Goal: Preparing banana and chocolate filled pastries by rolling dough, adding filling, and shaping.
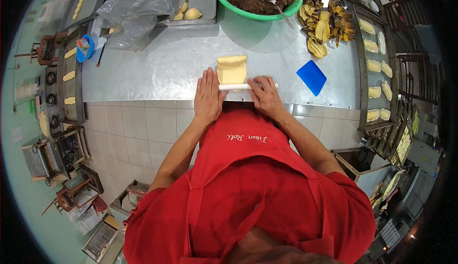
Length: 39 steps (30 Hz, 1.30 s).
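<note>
A sheet of pale yellow dough (232,69) lies on the metal table in front of me, its far edge folded over into a thick lip. Across its near end runs a thin white rolling pin (234,87). My left hand (208,94) is flat at the pin's left end, fingers stretched straight away from me; whether the pin passes under the palm is hidden. Bent fingers of my right hand (265,94) rest over the pin's right part, and its tip shows just beyond them.
A blue plastic scraper (312,78) lies to the right. Farther back are a green basin (260,17) of brown filling, bananas and peels (322,27), a dough-ball tray (210,20) and clear plastic sheeting (138,13). Trays of shaped dough (364,73) flank the table (157,68).
</note>
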Each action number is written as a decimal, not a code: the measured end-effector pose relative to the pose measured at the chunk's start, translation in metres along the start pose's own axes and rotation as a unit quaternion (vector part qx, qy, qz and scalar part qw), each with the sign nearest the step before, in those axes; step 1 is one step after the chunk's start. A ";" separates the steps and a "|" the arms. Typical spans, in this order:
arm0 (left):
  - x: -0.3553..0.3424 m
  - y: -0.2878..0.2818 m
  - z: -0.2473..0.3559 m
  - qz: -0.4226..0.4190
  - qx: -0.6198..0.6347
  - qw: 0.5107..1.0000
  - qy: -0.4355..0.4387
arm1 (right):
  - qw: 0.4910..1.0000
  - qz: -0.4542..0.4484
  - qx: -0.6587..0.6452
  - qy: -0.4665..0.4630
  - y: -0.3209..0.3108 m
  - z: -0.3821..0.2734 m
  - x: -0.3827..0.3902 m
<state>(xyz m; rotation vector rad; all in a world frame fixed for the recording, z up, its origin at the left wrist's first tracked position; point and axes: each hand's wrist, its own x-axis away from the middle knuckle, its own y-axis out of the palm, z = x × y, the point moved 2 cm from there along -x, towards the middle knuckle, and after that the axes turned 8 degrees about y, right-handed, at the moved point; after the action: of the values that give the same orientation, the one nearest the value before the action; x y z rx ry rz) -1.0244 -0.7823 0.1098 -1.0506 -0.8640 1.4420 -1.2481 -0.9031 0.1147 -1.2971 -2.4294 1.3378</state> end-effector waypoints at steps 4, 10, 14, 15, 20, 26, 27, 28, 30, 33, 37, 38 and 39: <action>0.018 -0.005 0.014 -0.039 -0.023 0.999 0.004 | 1.000 -0.019 0.014 -0.008 -0.011 0.005 0.014; -0.021 0.005 0.048 -0.031 0.008 0.998 0.063 | 0.980 0.102 0.005 0.169 -0.045 0.058 0.014; -0.047 0.033 0.060 -0.058 -0.014 0.996 0.059 | 0.968 0.146 0.091 0.181 -0.083 0.102 -0.025; -0.046 0.035 0.061 -0.060 -0.014 0.996 0.057 | 0.951 0.177 0.171 0.186 -0.101 0.100 -0.034; -0.042 0.033 0.062 -0.064 -0.016 0.996 0.062 | 0.884 0.047 0.319 0.340 -0.139 0.134 0.011; -0.032 0.019 0.054 -0.028 0.092 0.991 0.096 | 0.822 -0.139 0.255 0.489 -0.164 0.117 0.006; -0.028 0.011 0.045 -0.028 0.092 0.990 0.101 | 0.815 -0.096 0.288 0.494 -0.160 0.109 0.011; -0.020 0.004 0.034 -0.059 0.098 0.987 0.110 | 0.814 -0.093 0.288 0.496 -0.155 0.102 0.013; -0.011 -0.011 0.004 -0.090 0.104 0.983 0.121 | 0.847 -0.078 0.182 0.493 -0.143 0.082 0.016; -0.005 -0.025 -0.030 -0.118 0.092 0.968 0.199 | 0.904 -0.042 0.081 0.417 -0.090 0.014 0.000; -0.005 -0.023 -0.055 -0.104 0.072 0.963 0.239 | 0.919 -0.054 -0.026 0.390 -0.016 -0.074 -0.048; -0.005 -0.022 -0.058 -0.093 0.092 0.963 0.237 | 0.918 -0.055 -0.021 0.391 -0.002 -0.081 -0.053; -0.004 -0.021 -0.059 -0.082 0.113 0.962 0.237 | 0.916 -0.070 -0.003 0.394 0.012 -0.085 -0.057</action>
<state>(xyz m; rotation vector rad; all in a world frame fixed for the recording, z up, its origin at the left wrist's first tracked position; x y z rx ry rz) -0.9614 -0.7859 0.1097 -1.0619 -0.4184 1.0565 -1.1679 -0.8844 0.1756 -1.2899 -1.8943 0.5833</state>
